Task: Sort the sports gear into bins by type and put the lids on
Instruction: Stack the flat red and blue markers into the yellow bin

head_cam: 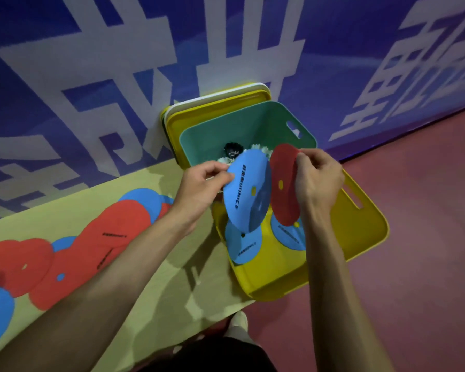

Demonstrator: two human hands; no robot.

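Left hand [203, 187] pinches the upper left edge of a blue flat disc marker [249, 190], thumb and fingers closed on the rim; disc held tilted, black lettering down its face, small yellow-showing hole near the middle. Right hand [318, 181] pinches the top edge of a red flat disc marker [283, 183], held nearly upright just right of the blue one, the two discs overlapping or touching at their near edges, can't tell which. Both discs held above the yellow bin [365, 237], which sits on the reddish floor [414, 264] against the end of a pale wood bench [172, 277]. Two more blue discs lie flat inside the yellow bin, one left [243, 247], one right [287, 236]. Behind it a green bin [253, 122] with a handle slot holds shuttlecocks [234, 151], one dark, others pale, partly hidden by the blue disc. Stack of lids [215, 102], yellow and white, leans upright against the blue printed wall [91, 76] behind the green bin. On the bench, a spread of overlapping red and blue discs [97, 237] runs to the left edge of view
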